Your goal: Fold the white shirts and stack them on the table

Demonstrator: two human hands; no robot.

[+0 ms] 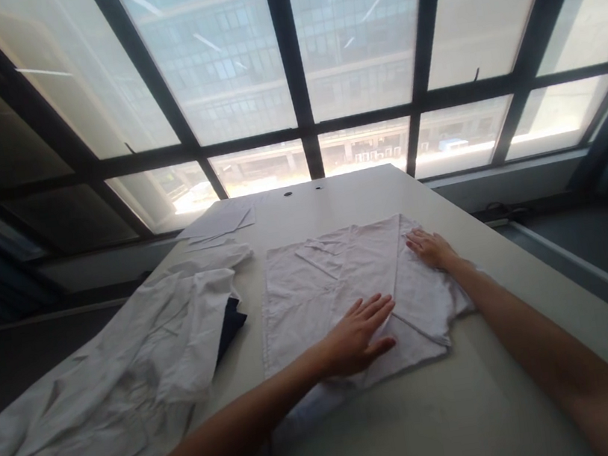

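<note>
So there's a big wall of windows (234,49) behind a long white table (459,406), with a rumpled heap of white cloth (104,377) sprawled along the left side. The folded white garment (369,268) lies mid-table, right of that heap, kinda creased. Paper sheets (218,221) sit near the far left corner. The person's left hand (360,337) is palm-down on the garment, fingers stretched out, while the right hand (430,248) rests on its right part, fingers extended, not pinching anything.
</note>
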